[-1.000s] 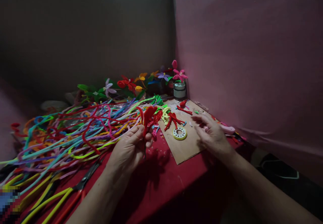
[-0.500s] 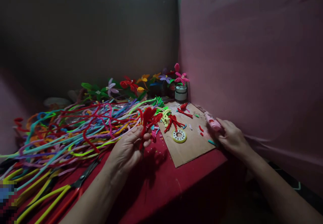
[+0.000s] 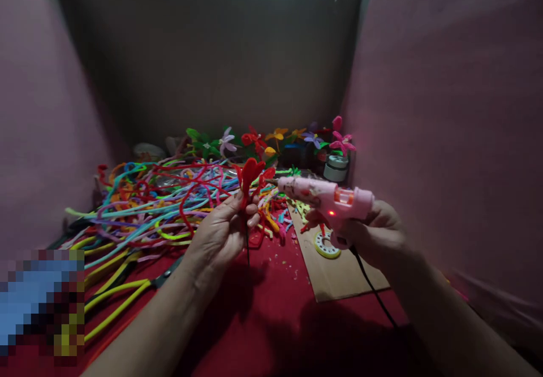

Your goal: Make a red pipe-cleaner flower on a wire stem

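Between the fingers of my left hand is a red pipe-cleaner flower, held upright with a thin dark stem below it. My right hand is wrapped round the handle of a pink hot glue gun, whose small light glows red. The nozzle points left, close to the flower's right petals; I cannot tell whether it touches them. A black cord runs down from the gun's handle. Below the gun, a yellow-rimmed ring-shaped roll lies on a cardboard sheet.
Many coloured pipe cleaners spread over the red table on the left. Yellow-handled pliers lie near my left forearm. Finished flowers and a grey jar line the back. A pink wall rises on the right.
My right hand has lifted the glue gun off the right side of the cardboard and brought it left to the flower. My left hand still holds the flower. The view has shifted.
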Tool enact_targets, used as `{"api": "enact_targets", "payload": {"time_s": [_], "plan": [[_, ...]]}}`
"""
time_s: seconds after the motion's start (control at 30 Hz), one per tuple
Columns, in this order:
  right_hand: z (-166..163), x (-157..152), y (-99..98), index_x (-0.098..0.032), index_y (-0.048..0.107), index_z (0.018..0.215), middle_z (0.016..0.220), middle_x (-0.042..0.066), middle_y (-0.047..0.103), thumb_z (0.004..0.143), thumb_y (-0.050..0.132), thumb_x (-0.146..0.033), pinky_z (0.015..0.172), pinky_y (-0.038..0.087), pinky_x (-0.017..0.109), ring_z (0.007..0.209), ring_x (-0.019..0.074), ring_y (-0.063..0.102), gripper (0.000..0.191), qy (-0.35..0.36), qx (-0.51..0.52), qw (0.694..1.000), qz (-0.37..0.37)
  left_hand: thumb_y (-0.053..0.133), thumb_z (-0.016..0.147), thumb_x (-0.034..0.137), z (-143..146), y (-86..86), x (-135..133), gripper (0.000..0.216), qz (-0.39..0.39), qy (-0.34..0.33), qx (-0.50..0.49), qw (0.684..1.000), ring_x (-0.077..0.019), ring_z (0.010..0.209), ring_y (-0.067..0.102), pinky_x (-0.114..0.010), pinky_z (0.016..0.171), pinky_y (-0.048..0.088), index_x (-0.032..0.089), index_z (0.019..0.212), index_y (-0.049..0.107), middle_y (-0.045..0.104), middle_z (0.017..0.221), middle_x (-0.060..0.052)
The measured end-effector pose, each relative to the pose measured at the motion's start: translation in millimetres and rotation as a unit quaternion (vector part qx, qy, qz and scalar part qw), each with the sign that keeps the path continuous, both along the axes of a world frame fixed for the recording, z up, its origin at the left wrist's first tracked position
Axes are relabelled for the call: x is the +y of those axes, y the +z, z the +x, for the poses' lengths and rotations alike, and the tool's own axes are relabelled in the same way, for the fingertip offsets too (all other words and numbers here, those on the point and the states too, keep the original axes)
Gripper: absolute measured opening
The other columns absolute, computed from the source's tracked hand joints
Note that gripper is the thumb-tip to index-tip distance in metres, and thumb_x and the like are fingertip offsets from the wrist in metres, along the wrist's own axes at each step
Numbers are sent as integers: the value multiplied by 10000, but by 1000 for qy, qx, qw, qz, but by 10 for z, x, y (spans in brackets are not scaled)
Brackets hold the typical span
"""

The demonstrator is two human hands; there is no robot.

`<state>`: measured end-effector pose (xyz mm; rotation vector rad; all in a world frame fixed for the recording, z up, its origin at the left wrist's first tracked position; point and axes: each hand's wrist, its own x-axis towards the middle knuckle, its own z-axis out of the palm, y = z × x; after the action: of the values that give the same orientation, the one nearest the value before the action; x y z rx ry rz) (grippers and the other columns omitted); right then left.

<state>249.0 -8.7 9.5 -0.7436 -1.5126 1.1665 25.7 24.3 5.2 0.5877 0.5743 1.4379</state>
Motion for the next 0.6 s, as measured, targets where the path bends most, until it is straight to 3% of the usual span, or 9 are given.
{"api": "enact_targets", "payload": {"time_s": [0.1, 0.23, 0.33, 0.4, 0.5, 0.6], "plan": [[-176, 188, 51, -230, 700, 914, 873, 58, 690, 707, 679, -340, 437, 402, 254, 537, 131, 555, 235, 43, 29, 998, 32, 447, 820, 61, -71, 24, 42, 188, 4, 34, -17, 999, -66, 471, 487, -159, 385, 406, 82, 715, 601, 552, 652, -59], [-274, 261, -23, -247, 632, 1080, 1064, 82, 641, 750, 635, -346, 376, 347, 222, 637, 154, 582, 344, 45, 26, 997, 52, 444, 821, 64, -116, -8, 92, 177, -6, 28, -21, 999, -66, 480, 489, -155, 392, 403, 79, 755, 607, 556, 662, -62], [-263, 262, -185, -237, 575, 1159, 991, 100, 657, 765, 619, -347, 343, 324, 229, 513, 124, 525, 411, 19, 12, 999, 33, 456, 813, 62, -115, -44, 114, 161, -7, 37, -11, 999, -71, 481, 496, -160, 390, 402, 76, 805, 616, 575, 674, -70], [-249, 273, -296, -233, 590, 1118, 896, 89, 671, 773, 613, -332, 345, 333, 236, 439, 97, 472, 360, 0, 21, 999, 24, 464, 806, 56, -108, -63, 119, 155, -8, 43, -6, 999, -73, 475, 496, -165, 391, 404, 75, 809, 618, 576, 663, -67], [-259, 284, -380, -238, 580, 1103, 892, 80, 666, 776, 610, -319, 368, 358, 241, 475, 111, 498, 339, -22, 23, 999, 29, 474, 798, 56, -98, -76, 116, 144, -5, 44, -3, 999, -79, 476, 503, -170, 390, 404, 73, 761, 612, 570, 639, -58], [-305, 259, -357, -267, 492, 1206, 942, 73, 656, 761, 622, -314, 382, 367, 244, 532, 136, 531, 465, -32, 17, 999, 26, 485, 788, 52, -91, -83, 107, 137, 5, 34, 1, 999, -77, 471, 504, -170, 385, 397, 80, 728, 605, 572, 639, -49]]}}
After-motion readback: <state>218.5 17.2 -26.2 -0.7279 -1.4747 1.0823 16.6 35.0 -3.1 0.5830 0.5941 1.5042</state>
